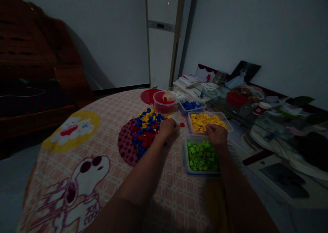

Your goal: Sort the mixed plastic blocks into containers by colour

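Note:
A mixed pile of blue, yellow and red toy bricks lies on the tablecloth. At its right edge is my left hand, its fingers curled closed. Whatever they may hold is hidden. My right hand hovers over the near right side of a clear box of yellow bricks, fingers pinched together; nothing between them can be made out. Nearer to me, a clear box holds green bricks, partly covered by my right forearm. One loose red brick rests between the pile and the yellow box.
Behind stand a round clear tub with red pieces and a box of blue bricks. A glass-topped stand crowded with papers, a red bowl and a cup borders the round table's right side. A wooden bench is at left.

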`<control>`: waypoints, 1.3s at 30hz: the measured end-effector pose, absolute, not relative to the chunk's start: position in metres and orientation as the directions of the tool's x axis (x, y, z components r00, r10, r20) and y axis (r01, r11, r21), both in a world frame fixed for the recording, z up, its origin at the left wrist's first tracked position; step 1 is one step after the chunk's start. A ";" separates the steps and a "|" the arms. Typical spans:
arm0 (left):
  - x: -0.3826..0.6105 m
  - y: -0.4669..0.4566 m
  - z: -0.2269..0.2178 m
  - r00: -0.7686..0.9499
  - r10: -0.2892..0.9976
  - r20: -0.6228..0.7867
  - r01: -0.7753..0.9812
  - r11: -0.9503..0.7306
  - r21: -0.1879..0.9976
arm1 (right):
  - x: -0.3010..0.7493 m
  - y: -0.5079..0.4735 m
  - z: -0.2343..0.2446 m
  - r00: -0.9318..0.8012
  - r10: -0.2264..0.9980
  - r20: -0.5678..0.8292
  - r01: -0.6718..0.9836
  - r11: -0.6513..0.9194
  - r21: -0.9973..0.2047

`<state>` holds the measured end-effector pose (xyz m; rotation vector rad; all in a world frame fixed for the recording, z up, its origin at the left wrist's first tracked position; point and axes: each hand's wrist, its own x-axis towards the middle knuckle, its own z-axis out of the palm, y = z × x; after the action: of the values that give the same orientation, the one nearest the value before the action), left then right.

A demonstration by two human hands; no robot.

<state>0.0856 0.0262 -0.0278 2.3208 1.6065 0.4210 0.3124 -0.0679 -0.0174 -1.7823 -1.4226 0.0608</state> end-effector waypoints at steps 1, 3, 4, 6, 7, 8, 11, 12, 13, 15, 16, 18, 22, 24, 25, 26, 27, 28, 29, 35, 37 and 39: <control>0.085 0.027 -0.028 0.331 0.939 0.098 0.841 -0.340 0.421 | 0.312 -0.068 -0.017 0.353 0.826 0.439 0.787 -0.008 -0.617; 0.083 0.030 -0.028 0.326 0.933 0.153 0.785 -0.358 0.506 | 0.312 -0.068 -0.017 0.340 0.827 0.447 0.793 0.004 -0.609; 0.083 0.031 -0.029 0.330 0.927 0.176 0.739 -0.370 0.563 | 0.312 -0.068 -0.017 0.332 0.827 0.453 0.796 0.012 -0.605; 0.086 0.034 -0.031 0.341 0.919 0.200 0.609 -0.378 0.697 | 0.312 -0.067 -0.017 0.329 0.823 0.462 0.801 0.016 -0.599; 0.090 0.035 -0.032 0.345 0.918 0.195 0.530 -0.362 0.767 | 0.312 -0.067 -0.016 0.334 0.821 0.464 0.801 0.013 -0.599; 0.095 0.036 -0.034 0.352 0.919 0.178 0.444 -0.332 0.832 | 0.312 -0.067 -0.016 0.340 0.819 0.463 0.800 0.007 -0.599; 0.116 0.035 -0.041 0.400 0.909 0.117 0.161 -0.196 0.967 | 0.312 -0.067 -0.016 0.350 0.816 0.460 0.799 -0.004 -0.601; 0.124 0.034 -0.043 0.425 0.898 0.111 0.069 -0.154 0.986 | 0.312 -0.067 -0.016 0.348 0.816 0.462 0.800 -0.003 -0.599; 0.131 0.032 -0.045 0.450 0.886 0.114 -0.017 -0.119 0.993 | 0.312 -0.068 -0.015 0.345 0.815 0.465 0.802 0.001 -0.597; 0.143 0.029 -0.046 0.492 0.860 0.137 -0.152 -0.070 0.986 | 0.313 -0.068 -0.016 0.335 0.817 0.469 0.805 0.011 -0.594; 0.147 0.027 -0.046 0.513 0.845 0.151 -0.195 -0.057 0.979 | 0.313 -0.068 -0.016 0.330 0.819 0.469 0.804 0.017 -0.594; 0.149 0.024 -0.045 0.548 0.818 0.174 -0.208 -0.067 0.976 | 0.314 -0.067 -0.016 0.319 0.822 0.471 0.806 0.027 -0.592; 0.143 0.019 -0.040 0.558 0.790 0.254 0.081 -0.357 0.931 | 0.309 -0.067 -0.012 0.223 0.821 0.525 0.802 0.152 -0.577; 0.139 0.017 -0.037 0.577 0.755 0.311 0.233 -0.518 0.823 | 0.304 -0.068 -0.011 0.130 0.831 0.541 0.770 0.259 -0.582; 0.137 0.016 -0.035 0.593 0.734 0.331 0.277 -0.572 0.772 | 0.301 -0.067 -0.011 0.081 0.844 0.530 0.747 0.301 -0.593; 0.136 0.015 -0.034 0.605 0.717 0.346 0.301 -0.608 0.735 | 0.299 -0.067 -0.012 0.034 0.863 0.505 0.725 0.326 -0.607; 0.135 0.014 -0.032 0.616 0.702 0.357 0.308 -0.632 0.711 | 0.297 -0.066 -0.013 -0.005 0.883 0.469 0.710 0.334 -0.621; 0.134 0.013 -0.031 0.628 0.688 0.363 0.303 -0.646 0.700 | 0.295 -0.064 -0.016 -0.036 0.902 0.430 0.705 0.328 -0.629; 0.132 0.013 -0.031 0.640 0.676 0.365 0.291 -0.653 0.699 | 0.295 -0.063 -0.020 -0.059 0.916 0.398 0.714 0.317 -0.624; 0.129 0.018 -0.037 0.675 0.644 0.361 0.204 -0.633 0.747 | 0.319 -0.060 -0.044 -0.144 0.888 0.436 0.865 0.327 -0.381; 0.130 0.021 -0.041 0.670 0.644 0.370 0.182 -0.625 0.759 | 0.333 -0.061 -0.048 -0.154 0.879 0.451 0.881 0.329 -0.341; 0.131 0.023 -0.045 0.667 0.637 0.385 0.161 -0.628 0.761 | 0.345 -0.061 -0.050 -0.163 0.873 0.459 0.901 0.321 -0.292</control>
<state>0.1310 0.0234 -0.0452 2.1640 0.6131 0.8543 0.3448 -0.0607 -0.0502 -1.5585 -2.0405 -0.0645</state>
